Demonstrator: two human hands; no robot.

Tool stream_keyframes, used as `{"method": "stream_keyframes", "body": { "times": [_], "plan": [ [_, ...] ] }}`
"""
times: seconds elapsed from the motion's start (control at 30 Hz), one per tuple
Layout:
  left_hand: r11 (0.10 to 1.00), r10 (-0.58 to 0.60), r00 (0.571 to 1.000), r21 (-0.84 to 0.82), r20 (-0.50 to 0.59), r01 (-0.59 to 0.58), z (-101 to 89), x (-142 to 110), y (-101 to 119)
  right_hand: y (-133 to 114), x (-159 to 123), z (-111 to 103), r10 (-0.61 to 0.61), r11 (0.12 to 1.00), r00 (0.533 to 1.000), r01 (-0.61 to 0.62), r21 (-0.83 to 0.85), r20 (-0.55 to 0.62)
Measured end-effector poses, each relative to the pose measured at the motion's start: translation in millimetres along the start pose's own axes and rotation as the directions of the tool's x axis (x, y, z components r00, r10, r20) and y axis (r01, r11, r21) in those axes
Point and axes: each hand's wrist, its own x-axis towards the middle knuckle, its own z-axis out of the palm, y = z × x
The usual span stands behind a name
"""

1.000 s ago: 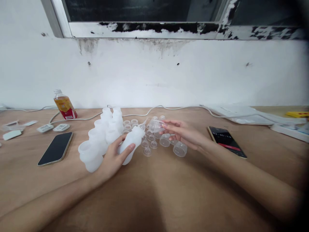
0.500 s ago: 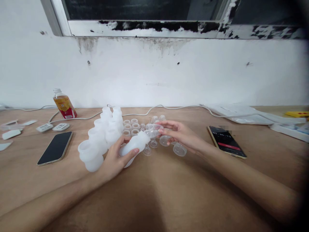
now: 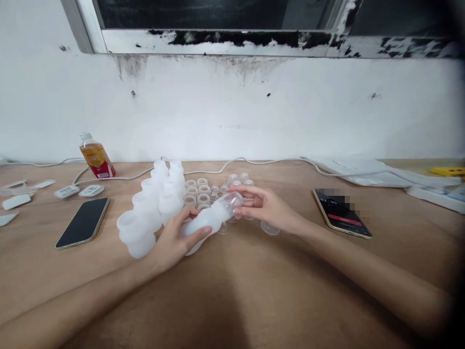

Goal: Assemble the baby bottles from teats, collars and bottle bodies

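Note:
My left hand [image 3: 183, 235] is wrapped round a translucent white baby bottle [image 3: 203, 225], tilted with its top up to the right. In my right hand [image 3: 259, 208] is a clear dome cap [image 3: 234, 199], held by the fingertips over the bottle's top end. The cap and the bottle top meet; how far the cap sits on cannot be told. Just beyond are white collar rings [image 3: 191, 190] in rows and small clear nipples [image 3: 215, 188]. More clear dome caps [image 3: 244, 177] stand behind my right fingers, and one clear cap [image 3: 270, 228] lies beneath that hand.
Several white bottles [image 3: 140, 237] stand in two rows left of my hands. A dark phone [image 3: 83, 223] lies further left, near a drink bottle [image 3: 97, 157]. On the right lie another phone [image 3: 341, 213] and plastic bags [image 3: 363, 172]. A white cable [image 3: 218, 172] runs along the wall.
My right hand has brought the clear cap down and left onto the bottle's top end. The left hand has barely moved with the bottle.

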Motion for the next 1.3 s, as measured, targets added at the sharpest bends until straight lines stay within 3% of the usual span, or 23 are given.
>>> {"method": "stream_keyframes", "body": {
  "times": [0.2,0.37,0.53,0.73,0.97,1.13,1.3],
  "plan": [
    [0.979,-0.044,0.996,-0.195,0.077,0.059,-0.9,-0.4,1.2,3.7,-1.0,2.4,-0.002,1.0,1.0,0.002,0.022,0.001],
    [0.833,-0.15,0.962,-0.495,0.228,0.248,-0.7,-6.3,8.0,2.7,-4.7,3.2,-0.055,0.994,0.998,0.053,0.1,0.008],
    [0.738,-0.204,0.924,-0.57,0.323,0.362,0.2,-9.8,10.1,1.5,-8.4,3.1,-0.039,0.997,0.999,0.037,0.066,0.03],
    [0.793,-0.222,0.929,-0.499,0.297,0.349,-1.0,-6.0,8.9,0.3,-8.1,6.1,-0.025,0.999,1.0,0.024,-0.025,-0.017],
    [0.987,-0.055,0.991,-0.141,0.119,0.072,-3.1,-5.9,6.2,8.8,-8.0,11.1,-0.003,0.999,0.999,0.002,-0.032,-0.039],
    [0.995,0.052,0.999,0.084,0.01,-0.052,-3.4,-10.1,9.4,2.0,-8.5,12.8,-0.039,0.998,0.998,0.037,-0.053,-0.045],
    [0.997,0.075,0.997,0.037,0.0,-0.075,-3.7,-11.9,12.3,-6.5,-12.3,17.6,-0.141,0.988,0.99,0.139,-0.074,-0.029]
  ]
}}
